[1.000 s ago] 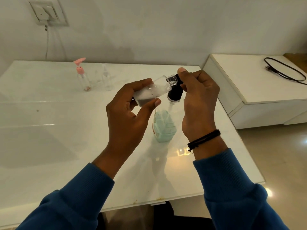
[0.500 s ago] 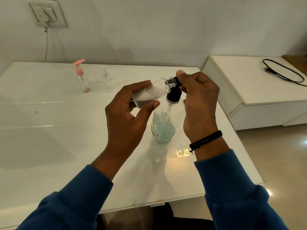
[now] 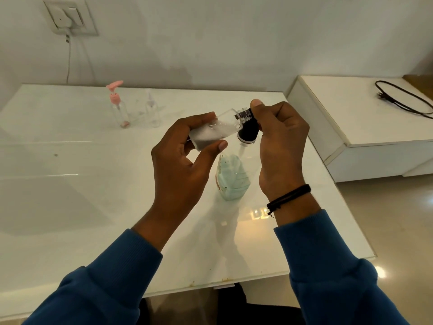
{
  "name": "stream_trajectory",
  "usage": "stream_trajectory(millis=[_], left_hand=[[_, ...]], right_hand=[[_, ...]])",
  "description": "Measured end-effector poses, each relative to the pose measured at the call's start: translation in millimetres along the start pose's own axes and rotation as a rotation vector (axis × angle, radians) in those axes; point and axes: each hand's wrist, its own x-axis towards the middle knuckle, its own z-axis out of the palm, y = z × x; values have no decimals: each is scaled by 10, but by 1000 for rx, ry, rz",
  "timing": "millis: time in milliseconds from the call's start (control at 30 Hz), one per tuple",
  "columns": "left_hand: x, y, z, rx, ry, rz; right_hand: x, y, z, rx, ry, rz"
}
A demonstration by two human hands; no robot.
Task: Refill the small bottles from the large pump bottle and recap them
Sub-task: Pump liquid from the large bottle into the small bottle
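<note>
My left hand (image 3: 180, 165) grips a small clear bottle (image 3: 216, 131), tilted with its open threaded neck up and to the right; white liquid fills its lower part. My right hand (image 3: 280, 148) holds the black pump head (image 3: 248, 132) of the large pump bottle, thumb on top, right at the small bottle's neck. The large bottle's clear body with a mint-green label (image 3: 232, 178) stands on the white table (image 3: 70, 184) below both hands. No cap for the small bottle is visible.
A small clear bottle with a pink pump (image 3: 118, 106) and a clear spray bottle (image 3: 152, 109) stand at the table's far side. A lower white unit (image 3: 351, 127) with a black cable (image 3: 403, 99) sits to the right. A wall socket (image 3: 68, 16) is above left.
Almost nothing has moved; both hands keep the small bottle's neck against the pump head, and the view has shifted very slightly.
</note>
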Motion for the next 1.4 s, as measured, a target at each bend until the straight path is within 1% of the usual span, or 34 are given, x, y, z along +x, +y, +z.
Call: stream_trajectory(millis=[333, 467, 767, 900, 1200, 1333, 1400], left_hand=[[9, 10, 5, 10, 16, 14], [-8, 0, 13, 20, 3, -3], [-1, 7, 13, -1, 23, 4], [-7, -17, 16, 0, 10, -1], [-2, -5, 26, -6, 28, -3], [-4, -24, 20, -2, 12, 0], [-13, -37, 14, 5, 10, 2]], right_hand=[[10, -82, -29, 45, -28, 72], [5, 3, -7, 24, -15, 20], [-24, -98, -5, 39, -20, 63], [-37, -25, 17, 17, 2, 2], [-28, -105, 22, 51, -25, 21], [-53, -19, 38, 27, 12, -18], [-56, 1, 42, 32, 18, -3]])
